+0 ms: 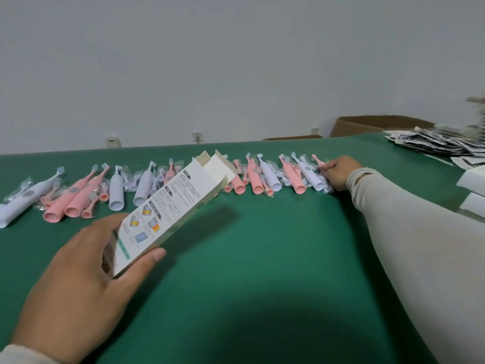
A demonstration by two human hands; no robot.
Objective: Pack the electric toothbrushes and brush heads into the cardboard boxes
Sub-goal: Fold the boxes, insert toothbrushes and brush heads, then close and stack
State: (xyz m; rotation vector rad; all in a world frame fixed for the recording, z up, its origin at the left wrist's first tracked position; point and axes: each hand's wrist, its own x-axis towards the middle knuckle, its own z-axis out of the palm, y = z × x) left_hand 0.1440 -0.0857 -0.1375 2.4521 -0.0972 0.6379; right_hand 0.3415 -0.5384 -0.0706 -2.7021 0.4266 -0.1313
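My left hand [78, 279] grips a white printed cardboard box [173, 206] by its lower end, holding it tilted above the green table with its top flaps open and pointing away. A long row of pink and white electric toothbrushes [252, 177] and small bagged brush heads [270, 191] lies across the far part of the table. At the right end of that row my right hand [339, 174] has its fingers curled round a pink toothbrush [318, 161], whose bristle tip sticks out to the left of the fingers.
The green table [262, 258] fills the foreground. A heap of dark printed leaflets [441, 143] lies at the far right, with white flat boxes [472, 190] at the right edge. A brown carton [378, 124] stands behind the table against the grey wall.
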